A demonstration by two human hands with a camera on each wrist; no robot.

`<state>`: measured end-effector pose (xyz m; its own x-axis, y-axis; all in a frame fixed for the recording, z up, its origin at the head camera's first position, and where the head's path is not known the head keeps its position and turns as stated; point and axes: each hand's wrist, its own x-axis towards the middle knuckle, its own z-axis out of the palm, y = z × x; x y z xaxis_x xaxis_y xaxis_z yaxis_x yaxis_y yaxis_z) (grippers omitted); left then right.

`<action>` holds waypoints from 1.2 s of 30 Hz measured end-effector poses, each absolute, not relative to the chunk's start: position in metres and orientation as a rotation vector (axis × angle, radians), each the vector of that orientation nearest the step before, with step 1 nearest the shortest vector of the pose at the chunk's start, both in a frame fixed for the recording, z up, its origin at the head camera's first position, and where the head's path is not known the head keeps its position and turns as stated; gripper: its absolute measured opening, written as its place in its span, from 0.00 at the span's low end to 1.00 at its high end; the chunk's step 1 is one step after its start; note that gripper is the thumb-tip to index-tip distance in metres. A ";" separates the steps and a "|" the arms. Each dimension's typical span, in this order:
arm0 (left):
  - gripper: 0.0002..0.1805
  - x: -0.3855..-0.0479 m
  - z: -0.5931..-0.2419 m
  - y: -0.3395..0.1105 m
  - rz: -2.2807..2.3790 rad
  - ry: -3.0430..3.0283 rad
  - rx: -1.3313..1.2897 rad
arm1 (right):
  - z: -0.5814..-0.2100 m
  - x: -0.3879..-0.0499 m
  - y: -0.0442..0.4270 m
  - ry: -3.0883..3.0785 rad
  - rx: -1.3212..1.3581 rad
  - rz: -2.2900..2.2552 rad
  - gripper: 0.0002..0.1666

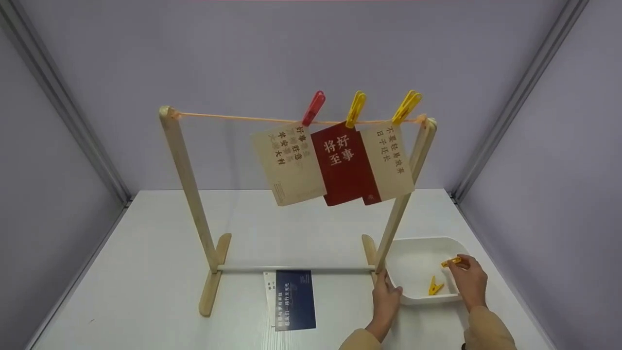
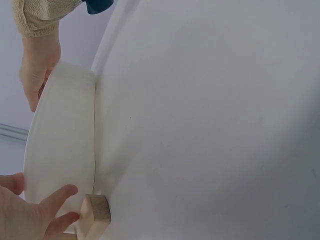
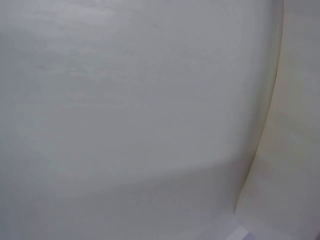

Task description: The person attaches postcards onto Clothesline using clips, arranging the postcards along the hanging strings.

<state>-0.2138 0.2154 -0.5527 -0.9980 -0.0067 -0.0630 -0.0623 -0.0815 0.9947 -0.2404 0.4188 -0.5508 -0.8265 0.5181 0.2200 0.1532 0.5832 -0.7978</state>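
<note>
Your sleeves (image 1: 362,339) are the closest thing, poking in at the bottom edge, so let's start there and follow them out. Your right hand (image 1: 470,282) is pinching a yellow clothespin (image 1: 445,264) between thumb and fingertips, up over the white bin (image 1: 427,299). Just below and left of that hand, a second yellow clothespin (image 1: 436,287) sits in the bin with its legs splayed. Your left hand (image 1: 386,301) is at the bin's near left corner, thumb by the rim and fingers pretty straight along the outer side; can't tell how hard they press. Right beside those fingertips is the foot of the wooden rack (image 1: 187,180), which stands on the desk (image 1: 160,233) to the left of that hand. Up above your left hand, the orange cord (image 1: 228,116) carries a cream card (image 1: 289,165), a red card (image 1: 342,165) and another cream one, edges overlapping, clipped by one red clothespin (image 1: 314,108) and two yellow ones. Off to the left of your left hand, a navy card (image 1: 295,301) lies flat, partly covering a pale card (image 1: 269,294).
</note>
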 end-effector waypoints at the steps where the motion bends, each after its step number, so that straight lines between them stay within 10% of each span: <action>1: 0.35 -0.214 -0.553 0.216 2.283 2.100 -0.080 | -0.550 -0.240 0.419 -2.395 -0.525 1.135 0.23; 36: 0.26 -0.217 -0.544 0.170 2.303 2.220 -0.026 | -0.518 -0.248 0.405 -2.442 -0.313 1.158 0.23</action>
